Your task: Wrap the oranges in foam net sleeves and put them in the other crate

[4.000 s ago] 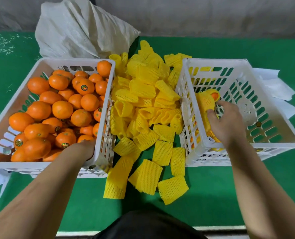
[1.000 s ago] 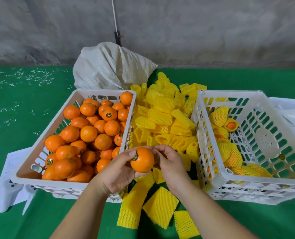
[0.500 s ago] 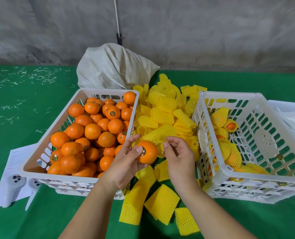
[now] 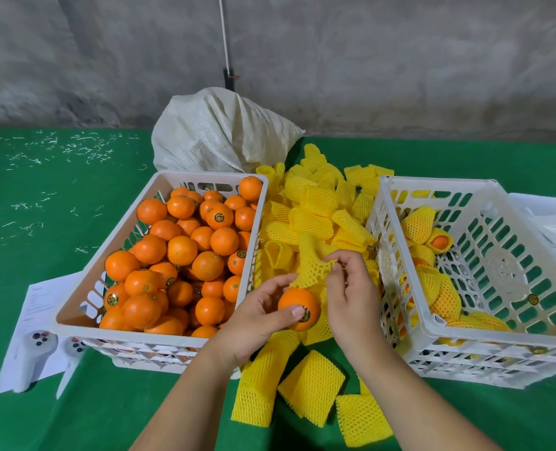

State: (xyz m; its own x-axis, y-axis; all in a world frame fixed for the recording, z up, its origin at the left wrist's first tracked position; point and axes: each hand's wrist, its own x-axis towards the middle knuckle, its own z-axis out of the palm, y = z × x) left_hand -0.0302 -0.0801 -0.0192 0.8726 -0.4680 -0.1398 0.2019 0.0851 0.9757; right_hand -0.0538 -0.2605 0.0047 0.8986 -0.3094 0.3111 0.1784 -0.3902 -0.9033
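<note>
The left hand (image 4: pixel 254 323) grips a bare orange (image 4: pixel 298 308), thumb across its near face beside a small round sticker, fingers curled round its far left side. The right hand (image 4: pixel 351 297) pinches the lower edge of a yellow foam net sleeve (image 4: pixel 312 263) between thumb and fingertips; the net is stretched open and rises away from the fingers, its lower edge touching the top of the orange, just beyond the left thumb. How far the fruit sits inside the net I cannot tell.

Left of the left fingers, close by, stands a white crate (image 4: pixel 75 307) heaped with unwrapped oranges (image 4: pixel 182 250), several bearing stickers. Right of the right hand's knuckles stands the other white crate (image 4: pixel 432 333), its near wall just beside the wrist; wrapped oranges (image 4: pixel 445 294) lie along its left side, one with its orange end showing out of the net.

Beyond the fingertips, between the two crates, lies a pile of loose yellow sleeves (image 4: pixel 312 206), and more flat sleeves (image 4: pixel 312 388) lie under and nearer than the wrists on the green table (image 4: pixel 58 206). Past the pile sits a crumpled white sack (image 4: pixel 221 131) against a grey wall (image 4: pixel 400 60). Well to the left of the left forearm, a white controller (image 4: pixel 31 356) rests on a sheet of paper (image 4: pixel 42 304)
</note>
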